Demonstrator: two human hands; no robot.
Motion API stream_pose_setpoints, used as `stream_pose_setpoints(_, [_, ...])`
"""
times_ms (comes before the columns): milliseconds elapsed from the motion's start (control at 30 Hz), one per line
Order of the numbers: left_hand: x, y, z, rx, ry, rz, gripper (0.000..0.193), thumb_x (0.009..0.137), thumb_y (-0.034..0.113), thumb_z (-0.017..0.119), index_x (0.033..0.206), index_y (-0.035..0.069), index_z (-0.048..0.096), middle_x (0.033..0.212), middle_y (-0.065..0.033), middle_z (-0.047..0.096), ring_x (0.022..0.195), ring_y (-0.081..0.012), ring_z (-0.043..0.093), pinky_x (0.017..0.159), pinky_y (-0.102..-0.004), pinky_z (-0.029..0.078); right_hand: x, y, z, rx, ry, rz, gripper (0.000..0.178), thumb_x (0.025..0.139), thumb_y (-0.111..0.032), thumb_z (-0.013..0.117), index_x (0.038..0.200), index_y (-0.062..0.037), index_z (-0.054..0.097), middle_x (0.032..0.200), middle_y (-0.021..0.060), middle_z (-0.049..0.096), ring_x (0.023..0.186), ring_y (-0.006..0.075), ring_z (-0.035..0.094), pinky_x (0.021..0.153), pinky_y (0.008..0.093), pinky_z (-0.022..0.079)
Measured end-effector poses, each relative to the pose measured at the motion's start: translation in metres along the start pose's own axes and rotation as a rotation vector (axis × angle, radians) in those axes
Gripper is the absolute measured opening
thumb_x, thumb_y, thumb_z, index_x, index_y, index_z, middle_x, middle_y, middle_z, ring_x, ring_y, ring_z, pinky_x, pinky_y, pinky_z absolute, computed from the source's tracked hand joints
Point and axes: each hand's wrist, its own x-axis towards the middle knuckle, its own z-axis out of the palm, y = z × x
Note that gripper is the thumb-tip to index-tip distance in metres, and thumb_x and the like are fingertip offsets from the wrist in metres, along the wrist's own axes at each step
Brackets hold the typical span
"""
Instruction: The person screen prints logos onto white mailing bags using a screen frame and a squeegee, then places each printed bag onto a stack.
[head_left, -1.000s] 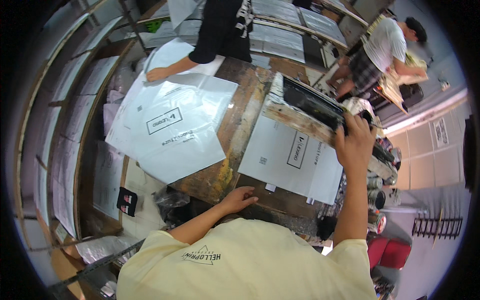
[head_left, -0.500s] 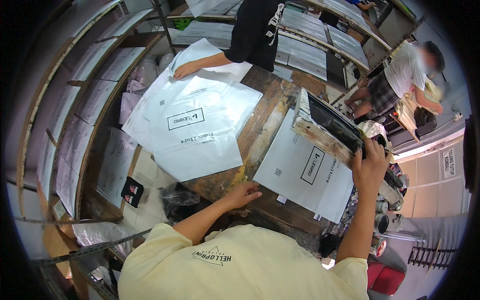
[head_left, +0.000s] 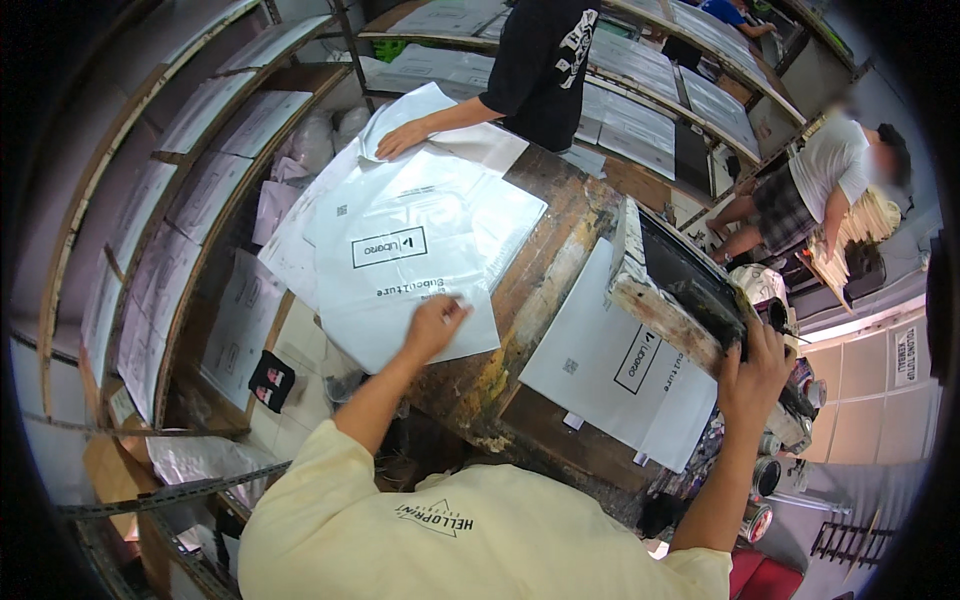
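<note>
My right hand (head_left: pixel 757 380) grips the near end of a dark-meshed screen-printing frame (head_left: pixel 667 322) with a worn wooden edge. The frame is tilted up over a white plastic bag (head_left: pixel 560 377) printed in black, lying on the table and partly hidden beneath it. My left hand (head_left: pixel 437 325), fingers loosely bent and apart, is over the near corner of a pile of printed white plastic bags (head_left: pixel 400 287); whether it touches the top one I cannot tell. At the pile's far side, a co-worker's hand (head_left: pixel 402 138) rests on the bags.
Racks (head_left: pixel 190 225) with printed white sheets line the left and back. The paint-stained wooden table (head_left: pixel 530 300) lies between pile and frame. Cans (head_left: pixel 766 474) stand at the right, near my forearm. A co-worker in black (head_left: pixel 540 75) stands across; another in white (head_left: pixel 828 165) is farther right.
My left hand has moved forward and left, from the table's near edge to the pile's near corner. My right hand still holds the tilted frame. The whole view has shifted slightly.
</note>
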Motion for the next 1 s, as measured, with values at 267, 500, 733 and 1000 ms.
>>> stream_pose_setpoints(267, [0.216, -0.103, -0.116, 0.706, 0.327, 0.012, 0.062, 0.086, 0.032, 0.081, 0.128, -0.008, 0.060, 0.160, -0.0278, 0.026, 0.122, -0.0434, 0.058, 0.098, -0.0495, 0.054, -0.004, 0.005, 0.003, -0.007, -0.086, 0.020, 0.049, 0.090, -0.040, 0.051, 0.118, -0.0021, 0.063, 0.111, 0.0178, 0.060, 0.116, 0.0403, 0.056, 0.109, 0.0579, 0.032])
stream_pose_setpoints(500, [0.316, -0.129, -0.134, 0.956, -0.100, -0.230, 0.054, 0.083, 0.030, 0.081, 0.124, -0.002, 0.066, 0.171, -0.0212, 0.008, 0.121, -0.0412, 0.060, 0.098, -0.0470, 0.056, -0.007, 0.006, 0.005, -0.008, -0.080, 0.039, 0.056, 0.092, -0.049, 0.044, 0.111, -0.0002, 0.063, 0.102, 0.0194, 0.060, 0.101, 0.0421, 0.055, 0.103, 0.0552, 0.034])
stream_pose_setpoints(733, [0.370, -0.229, -0.117, 0.878, -0.023, -0.187, 0.046, 0.088, 0.009, 0.064, 0.133, -0.002, 0.062, 0.163, -0.0224, 0.030, 0.124, -0.0412, 0.059, 0.103, -0.0476, 0.054, 0.002, 0.001, 0.000, -0.020, -0.097, 0.047, 0.065, 0.096, -0.056, 0.037, 0.104, 0.0029, 0.063, 0.094, 0.0197, 0.058, 0.090, 0.0390, 0.054, 0.092, 0.0501, 0.038])
stream_pose_setpoints(1000, [0.394, -0.128, -0.096, 0.738, 0.197, 0.221, 0.052, 0.092, 0.003, 0.061, 0.143, 0.002, 0.053, 0.122, -0.0214, 0.063, 0.115, -0.0400, 0.063, 0.096, -0.0481, 0.053, -0.001, -0.002, 0.001, -0.035, -0.089, 0.064, 0.065, 0.095, -0.056, 0.038, 0.104, 0.0033, 0.063, 0.094, 0.0200, 0.058, 0.091, 0.0396, 0.054, 0.091, 0.0493, 0.038])
